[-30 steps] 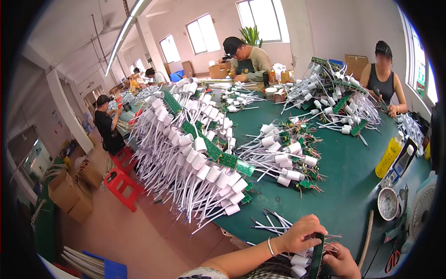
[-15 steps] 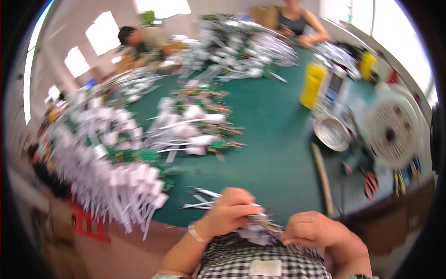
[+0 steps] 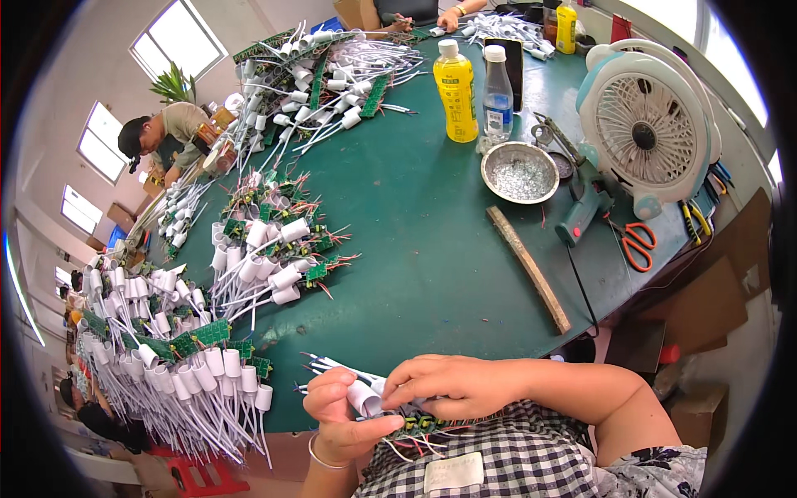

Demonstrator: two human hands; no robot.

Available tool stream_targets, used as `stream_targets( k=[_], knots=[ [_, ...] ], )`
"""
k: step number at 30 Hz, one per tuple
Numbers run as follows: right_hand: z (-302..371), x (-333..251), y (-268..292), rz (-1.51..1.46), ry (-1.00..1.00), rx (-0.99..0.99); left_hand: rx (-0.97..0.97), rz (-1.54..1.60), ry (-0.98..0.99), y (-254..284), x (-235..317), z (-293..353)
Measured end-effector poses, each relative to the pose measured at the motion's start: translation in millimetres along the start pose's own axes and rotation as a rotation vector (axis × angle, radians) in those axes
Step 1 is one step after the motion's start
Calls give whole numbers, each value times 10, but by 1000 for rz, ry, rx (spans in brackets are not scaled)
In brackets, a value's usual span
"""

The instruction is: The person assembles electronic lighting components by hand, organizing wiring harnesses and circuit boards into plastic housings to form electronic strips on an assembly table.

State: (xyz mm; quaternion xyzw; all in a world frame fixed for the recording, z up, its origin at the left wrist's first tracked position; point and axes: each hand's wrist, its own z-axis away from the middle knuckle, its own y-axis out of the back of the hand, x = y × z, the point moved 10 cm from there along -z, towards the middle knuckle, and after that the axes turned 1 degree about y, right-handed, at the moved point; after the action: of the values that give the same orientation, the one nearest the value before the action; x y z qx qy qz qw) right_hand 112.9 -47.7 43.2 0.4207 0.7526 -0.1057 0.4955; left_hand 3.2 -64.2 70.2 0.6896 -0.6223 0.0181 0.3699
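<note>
At the near table edge, my left hand (image 3: 344,423) grips one end of a small circuit board strip (image 3: 422,425) with yellow parts and thin wires hanging from it. White cylinders with white leads are bunched on the strip, and one white cylinder (image 3: 364,398) shows between thumb and fingers. My right hand (image 3: 452,388) reaches across from the right, its bent fingers closed over the same strip and cylinders. Its fingertips are partly hidden, so what exactly they pinch is unclear. White leads (image 3: 320,365) with dark tips stick out beyond my left fingers over the green tabletop.
Piles of white cylinders on green boards (image 3: 207,365) cover the left side, with another cluster (image 3: 270,249) nearer the middle. Rightward are a wooden stick (image 3: 530,270), a metal bowl (image 3: 520,173), a soldering gun (image 3: 585,212), red-handled scissors (image 3: 638,246), bottles (image 3: 455,91) and a fan (image 3: 643,124). Two people work beyond.
My right hand has moved left and now meets my left hand over the strip; before, they were apart with wires between them. The view has turned, shifting the table contents leftward.
</note>
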Motion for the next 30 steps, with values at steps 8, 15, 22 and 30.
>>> stream_targets(
  k=[8, 15, 22, 30],
  knots=[
    [-18, -94, 314, 325, 9, 12, -165, 87, 138, -173, -170, -178],
    [336, -304, 674, -143, 106, 13, -147, 85, 65, -163, -166, -158],
    [537, 121, 19, -124, -190, -90, -197, 89, 7, -179, 20, -162],
    [518, 308, -20, -187, -388, -20, -189, 32, 50, -149, -112, -219]
  ],
)
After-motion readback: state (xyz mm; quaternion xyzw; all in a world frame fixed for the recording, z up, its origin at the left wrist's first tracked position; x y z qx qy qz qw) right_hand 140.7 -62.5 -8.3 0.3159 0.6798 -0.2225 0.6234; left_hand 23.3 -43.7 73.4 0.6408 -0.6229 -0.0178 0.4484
